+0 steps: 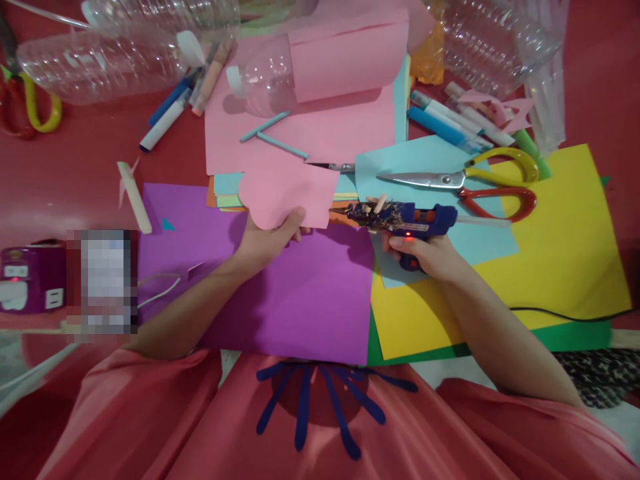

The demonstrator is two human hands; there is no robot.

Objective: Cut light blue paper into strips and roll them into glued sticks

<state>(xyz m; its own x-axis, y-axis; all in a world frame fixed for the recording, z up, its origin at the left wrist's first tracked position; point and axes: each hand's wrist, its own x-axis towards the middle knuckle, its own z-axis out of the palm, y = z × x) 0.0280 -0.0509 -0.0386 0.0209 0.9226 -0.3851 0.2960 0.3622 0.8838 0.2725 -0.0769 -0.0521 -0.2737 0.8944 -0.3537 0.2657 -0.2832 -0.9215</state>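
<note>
Pinched in my left hand (275,239) is a pink paper cutout (287,193), rounded at its left end and straight-edged at the right. My right hand (423,253) is wrapped round the grip of a blue glue gun (425,220), which has a red light on and a clear glue stick (483,221) at its back. Its nozzle points left and meets or nearly meets the cutout's right edge; I cannot tell if they touch. Stringy debris clings to its front. Beneath my hands lie purple paper (300,300), yellow paper (575,233) and light blue paper (430,157).
Scissors (455,180) lie just beyond the glue gun. A bottle wrapped in pink paper (345,57) rests on pink sheets behind. Clear bottles (100,63), markers (167,120) and a second pair of scissors (40,107) surround them. A black cord (560,313) crosses the yellow sheet.
</note>
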